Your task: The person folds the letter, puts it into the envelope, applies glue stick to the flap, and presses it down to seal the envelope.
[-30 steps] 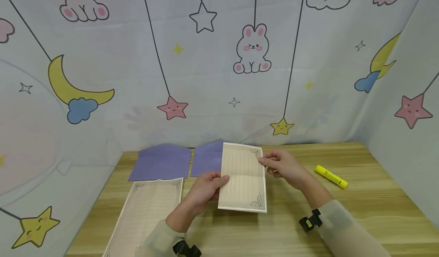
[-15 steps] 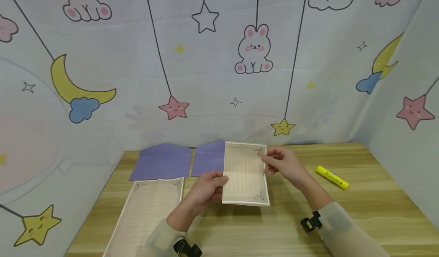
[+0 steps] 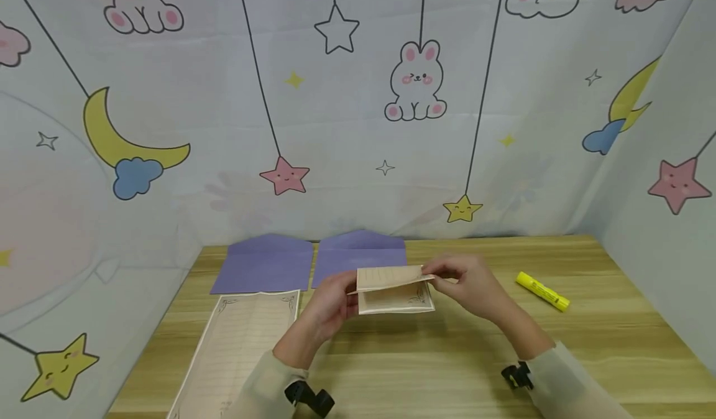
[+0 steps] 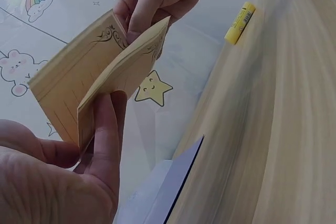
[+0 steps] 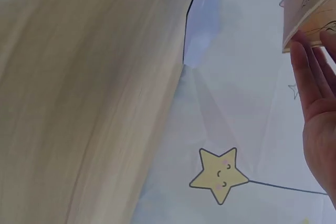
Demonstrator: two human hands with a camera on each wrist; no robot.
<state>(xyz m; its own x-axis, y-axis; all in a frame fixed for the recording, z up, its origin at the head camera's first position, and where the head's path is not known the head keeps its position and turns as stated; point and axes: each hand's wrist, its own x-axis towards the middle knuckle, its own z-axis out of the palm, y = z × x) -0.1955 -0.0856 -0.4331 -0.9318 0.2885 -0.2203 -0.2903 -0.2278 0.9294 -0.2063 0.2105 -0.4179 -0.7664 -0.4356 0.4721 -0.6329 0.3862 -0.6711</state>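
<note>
Nearest, left of my folded sheet (image 3: 386, 277), the flat sheet (image 3: 243, 350) lies unfolded. The folded sheet is up between my hands: my left hand (image 3: 330, 304) pinches its left edge, my right hand (image 3: 467, 282) its upper flap. It looks already halved lengthwise; the crosswise fold isn't yet closed. To its right lies the yellow stick (image 3: 542, 291); beyond it, 2 purple envelopes (image 3: 268, 267). Since 0.5 s ago its upper half has bent down, uncovering more envelope.

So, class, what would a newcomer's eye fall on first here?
Probably the cartoon backdrop behind the table, then the folded paper held by the left hand and right hand. The bright yellow stick on the right and two purple envelopes at the back also stand out.
</note>
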